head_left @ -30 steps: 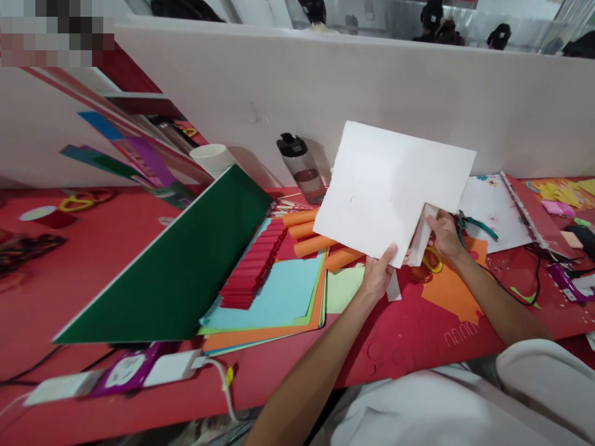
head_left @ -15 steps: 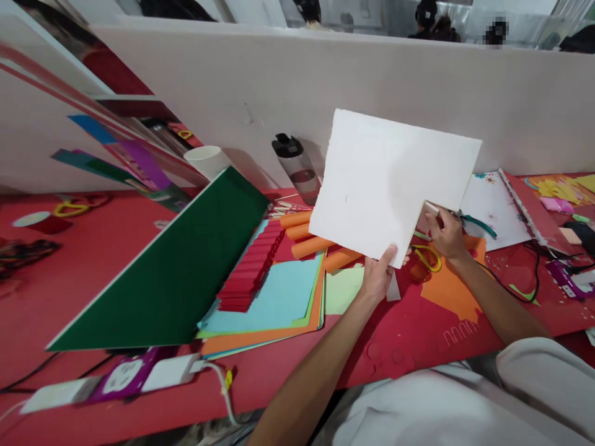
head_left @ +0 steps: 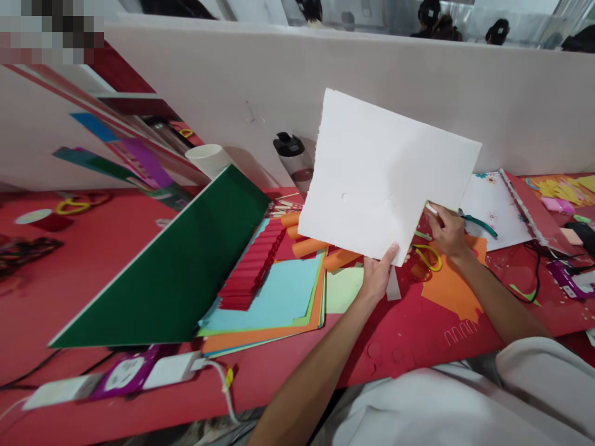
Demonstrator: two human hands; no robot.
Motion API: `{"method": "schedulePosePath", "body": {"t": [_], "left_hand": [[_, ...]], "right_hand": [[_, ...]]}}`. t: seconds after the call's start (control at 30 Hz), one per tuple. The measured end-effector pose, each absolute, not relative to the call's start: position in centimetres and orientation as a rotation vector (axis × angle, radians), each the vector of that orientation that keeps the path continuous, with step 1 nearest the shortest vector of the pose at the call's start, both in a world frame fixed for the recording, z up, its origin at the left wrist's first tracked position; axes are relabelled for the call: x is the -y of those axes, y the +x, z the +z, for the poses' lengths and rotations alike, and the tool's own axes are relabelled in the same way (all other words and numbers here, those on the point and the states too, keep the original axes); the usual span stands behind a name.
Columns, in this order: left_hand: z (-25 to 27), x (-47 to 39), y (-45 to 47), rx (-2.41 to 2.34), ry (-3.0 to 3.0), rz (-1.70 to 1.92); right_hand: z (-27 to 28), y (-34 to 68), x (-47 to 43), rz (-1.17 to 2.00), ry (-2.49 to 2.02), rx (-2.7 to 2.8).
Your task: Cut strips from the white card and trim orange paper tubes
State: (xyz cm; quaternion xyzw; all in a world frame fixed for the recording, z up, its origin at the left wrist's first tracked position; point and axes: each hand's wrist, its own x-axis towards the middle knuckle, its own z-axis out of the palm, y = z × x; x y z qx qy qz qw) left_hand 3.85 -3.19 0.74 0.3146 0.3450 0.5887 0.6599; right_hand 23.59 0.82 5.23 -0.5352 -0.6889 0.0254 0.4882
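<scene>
My left fingers (head_left: 393, 253) hold the rough-edged white board (head_left: 390, 176), its top higher than before. My right fingers (head_left: 439, 218) pinch a small white bit (head_left: 431, 209).

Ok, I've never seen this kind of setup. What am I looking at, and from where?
There's no machine: these are a person's two bare hands. One camera on their head looks forward and down. The left hand grips the lower edge of a white board, held up over a red table. The right hand pinches a small white piece at the board's notch; I can't tell whether they're joined. Nearby are orange rolls, stacked coloured paper, a green board, a bottle and pliers.
</scene>
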Motion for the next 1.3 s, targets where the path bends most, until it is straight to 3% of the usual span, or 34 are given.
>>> {"method": "schedulePosePath", "body": {"t": [0.63, 1.03, 1.23, 1.3], "left_hand": [[1.8, 2.9, 3.3, -0.724, 0.665, 1.330], [1.3, 2.8, 3.9, -0.710, 0.581, 1.359], [3.0, 2.4, 3.2, -0.690, 0.521, 1.473], [3.6, 2.3, 2.5, -0.698, 0.535, 1.517]], "right_hand": [[4.0, 24.2, -1.9, 0.013, -1.169, 1.649], [5.0, 23.3, -1.1, 0.267, -1.138, 1.609], [2.9, 21.9, -0.9, 0.231, -0.937, 2.222], [2.7, 21.5, -0.8, 0.241, -0.977, 2.189]]}}
